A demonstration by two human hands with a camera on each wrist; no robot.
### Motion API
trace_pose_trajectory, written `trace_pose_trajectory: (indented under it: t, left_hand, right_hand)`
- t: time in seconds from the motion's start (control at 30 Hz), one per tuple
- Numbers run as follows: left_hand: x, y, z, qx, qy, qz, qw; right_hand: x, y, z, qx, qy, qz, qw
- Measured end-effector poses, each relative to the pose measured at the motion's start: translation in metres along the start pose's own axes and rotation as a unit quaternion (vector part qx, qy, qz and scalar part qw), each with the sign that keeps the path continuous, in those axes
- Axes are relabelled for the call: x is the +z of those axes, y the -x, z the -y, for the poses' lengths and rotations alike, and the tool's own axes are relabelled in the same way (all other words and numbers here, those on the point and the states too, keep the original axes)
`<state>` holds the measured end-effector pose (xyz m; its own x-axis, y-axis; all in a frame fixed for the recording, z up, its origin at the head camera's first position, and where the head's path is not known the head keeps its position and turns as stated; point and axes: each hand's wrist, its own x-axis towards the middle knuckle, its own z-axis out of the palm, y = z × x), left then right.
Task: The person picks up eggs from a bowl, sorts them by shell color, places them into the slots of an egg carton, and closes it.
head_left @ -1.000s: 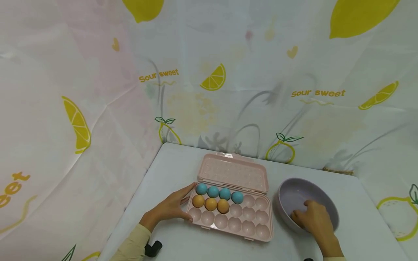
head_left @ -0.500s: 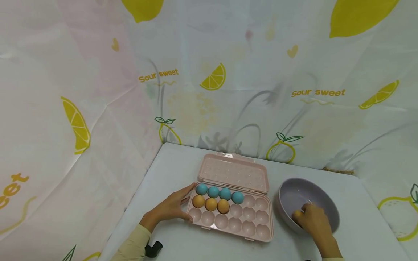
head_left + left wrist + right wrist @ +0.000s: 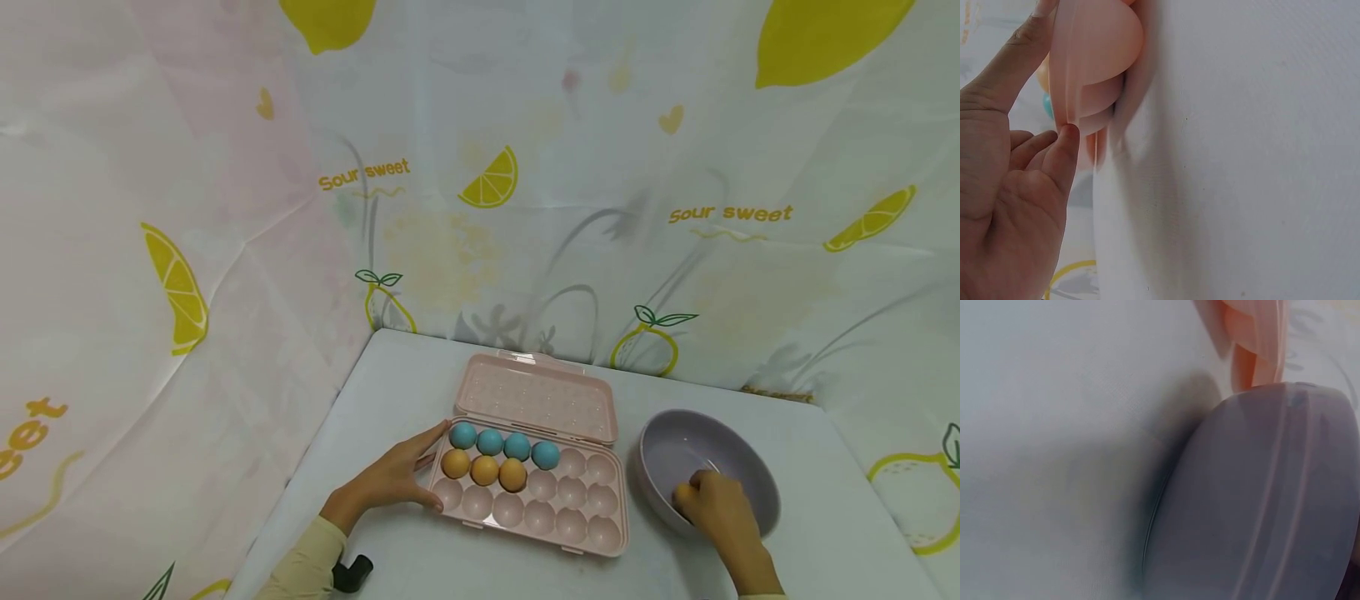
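Note:
A pink egg box [image 3: 540,515] lies with its lid folded back, holding several blue eggs [image 3: 490,441] along the back row and 3 orange eggs [image 3: 484,469] in the middle row. My left hand [image 3: 393,477] spans the short left side of the box, thumb at the front corner and fingers at the back one. Close up, the left wrist view has that hand [image 3: 1019,181] on the rim. Inside the purple bowl [image 3: 675,429], my right hand [image 3: 722,508] pinches an orange egg [image 3: 683,497]. The bowl's outer wall [image 3: 1254,487] hides this hand's fingers in the right wrist view.
The bowl stands just right of the egg box on a white table [image 3: 397,375]. The opened lid [image 3: 536,396] reaches toward the printed backdrop [image 3: 525,250]. A small black object [image 3: 352,573] is by the left sleeve.
My right hand has closed its fingers around an orange egg low in the bowl and shifted slightly. The left hand and the egg box have stayed in place.

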<state>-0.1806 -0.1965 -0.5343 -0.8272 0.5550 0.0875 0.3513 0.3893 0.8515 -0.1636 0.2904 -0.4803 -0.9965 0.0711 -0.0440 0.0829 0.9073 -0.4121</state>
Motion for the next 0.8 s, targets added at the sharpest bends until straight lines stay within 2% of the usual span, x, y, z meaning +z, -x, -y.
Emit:
trace_pose_trajectory:
  t: [0.47,0.8]
  left_hand:
    - [0.0007,-0.0002,0.0017,0.005,-0.003,0.002,1.0]
    - [-0.0006,0.0006,-0.0001,0.003,-0.007,0.002,1.0]
  right_hand:
    - [-0.0002,-0.0017,-0.0021,-0.012,0.008,-0.024,0.9996]
    - [-0.0004,-0.0028,0.0038,-0.045,-0.008,-0.115,0.9922]
